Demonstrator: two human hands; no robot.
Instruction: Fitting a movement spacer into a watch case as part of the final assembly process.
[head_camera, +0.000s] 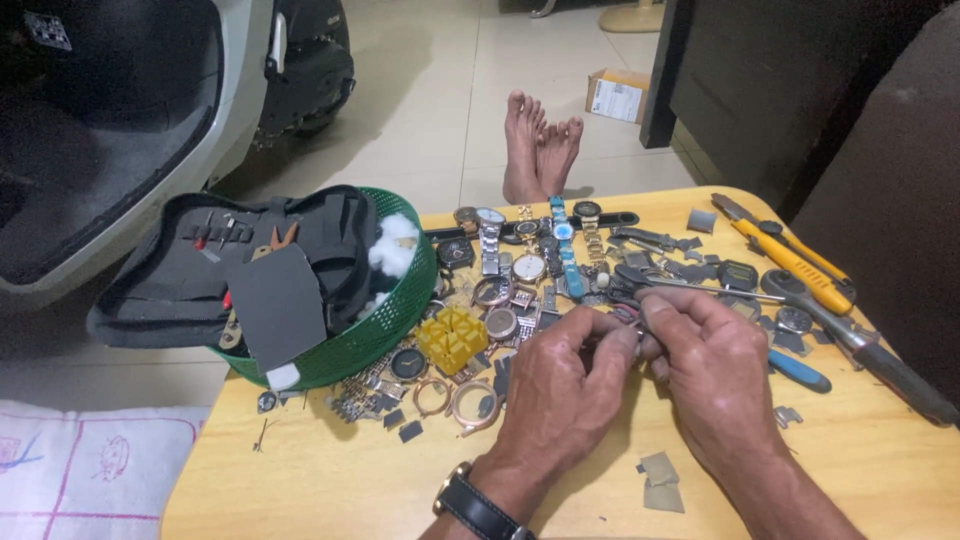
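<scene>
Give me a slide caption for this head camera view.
Two hands work a small part above a wooden table strewn with watches and tools.

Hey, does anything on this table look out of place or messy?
Yes. Watches, cases and loose parts lie scattered in a heap behind the hands, not sorted. A grey tool pouch is stuffed open into the green basket and hangs over the table edge. Both hands pinch one small part.

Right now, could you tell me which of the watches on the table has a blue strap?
The blue-strapped watch in the back row; the neighbours wear metal or black bands.
</scene>
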